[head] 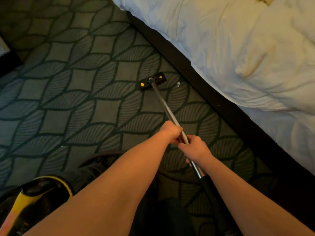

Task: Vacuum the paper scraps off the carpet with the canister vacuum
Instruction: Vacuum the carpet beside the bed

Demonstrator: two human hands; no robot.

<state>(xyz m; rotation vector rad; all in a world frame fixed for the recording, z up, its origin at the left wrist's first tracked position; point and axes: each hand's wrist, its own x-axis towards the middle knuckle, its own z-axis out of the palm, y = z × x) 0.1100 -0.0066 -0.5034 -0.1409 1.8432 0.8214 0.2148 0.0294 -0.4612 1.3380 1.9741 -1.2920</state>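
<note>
A metal vacuum wand (pixel 164 106) runs from my hands out to a black floor head (pixel 152 81) with two yellow dots, flat on the patterned carpet (pixel 81 99). My left hand (pixel 171 132) grips the wand higher up. Just below it my right hand (pixel 196 149) grips the same wand, above the black hose cuff (pixel 208 186). A small white paper scrap (pixel 178 84) lies on the carpet just right of the floor head, apart from it. The black and yellow canister (pixel 39 198) sits at the lower left by my feet.
A bed with a white duvet (pixel 247 48) fills the right side; its dark base (pixel 196 77) runs diagonally close to the scrap. A dark shoe (pixel 95 166) shows under my left forearm. Tiny white specks dot the carpet near the wand.
</note>
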